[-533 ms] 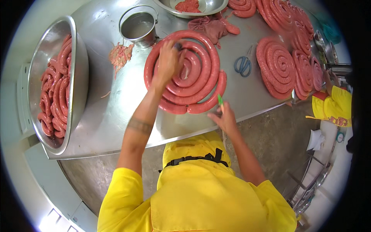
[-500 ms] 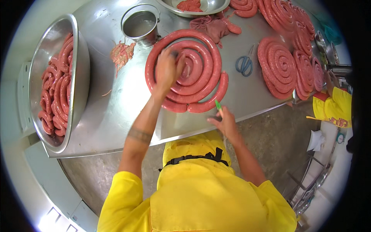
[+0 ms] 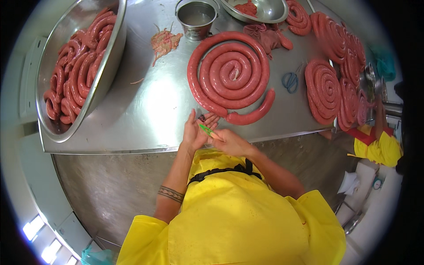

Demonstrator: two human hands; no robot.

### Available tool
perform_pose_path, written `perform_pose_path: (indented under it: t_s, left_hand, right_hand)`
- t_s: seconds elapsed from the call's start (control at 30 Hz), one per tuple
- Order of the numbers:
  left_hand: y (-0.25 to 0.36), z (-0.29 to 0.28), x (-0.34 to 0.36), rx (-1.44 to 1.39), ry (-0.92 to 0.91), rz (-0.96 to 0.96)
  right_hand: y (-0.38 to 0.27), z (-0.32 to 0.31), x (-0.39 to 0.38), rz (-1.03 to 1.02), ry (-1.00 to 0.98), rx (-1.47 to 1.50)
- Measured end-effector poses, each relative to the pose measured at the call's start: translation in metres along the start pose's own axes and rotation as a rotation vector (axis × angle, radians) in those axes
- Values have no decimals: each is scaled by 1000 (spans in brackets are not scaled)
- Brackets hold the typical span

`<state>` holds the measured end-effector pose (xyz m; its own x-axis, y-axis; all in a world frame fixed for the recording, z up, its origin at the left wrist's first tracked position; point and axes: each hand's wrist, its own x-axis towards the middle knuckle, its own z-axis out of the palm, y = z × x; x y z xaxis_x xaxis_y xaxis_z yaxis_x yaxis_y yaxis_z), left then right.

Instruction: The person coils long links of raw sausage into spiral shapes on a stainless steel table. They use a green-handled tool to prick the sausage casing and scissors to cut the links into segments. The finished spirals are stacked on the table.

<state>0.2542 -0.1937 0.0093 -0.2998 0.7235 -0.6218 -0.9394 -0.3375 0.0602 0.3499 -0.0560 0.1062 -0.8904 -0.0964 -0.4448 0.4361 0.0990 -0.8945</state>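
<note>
In front of my waist, at the table's near edge, my left hand (image 3: 194, 132) is turned palm up with its fingers stretched out. A small dark red piece (image 3: 202, 118) lies on those fingers; its kind is too small to make out. My right hand (image 3: 227, 142) is closed on a small green tool (image 3: 206, 129), whose end points over my left palm. Just beyond my hands lies a large coil of raw sausage (image 3: 229, 77). At its near side a separate short, curved sausage piece (image 3: 254, 115) meets the coil's outer end.
A big metal bowl of sausages (image 3: 115, 66) stands at the left. Beyond the coil are a metal bucket (image 3: 197, 32), meat scraps (image 3: 165, 42), a cloth (image 3: 263, 37) and a metal bowl (image 3: 276, 15). Blue scissors (image 3: 290, 82) and several sausage coils (image 3: 323, 90) lie right, near another person's yellow sleeve (image 3: 375, 148).
My left hand has come back from the coil to the table's near edge and turned palm up. My right hand has moved left to it with the green tool.
</note>
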Motion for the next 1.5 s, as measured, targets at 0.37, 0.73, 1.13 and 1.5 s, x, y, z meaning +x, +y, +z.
perform_pose_path:
  t_s: [0.37, 0.73, 1.13, 1.5]
  left_hand:
    - [-15, 8, 15, 132, -68, 367]
    - [58, -45, -41, 599, 369, 692]
    - [77, -21, -71, 1562, 395, 660]
    - [98, -29, -56, 171, 164, 296]
  right_hand:
    - [-31, 33, 46, -200, -219, -260]
    - [-84, 43, 125, -450, -437, -219]
    - [-213, -187, 242, -562, 239, 600]
    - [-54, -172, 27, 467, 66, 24]
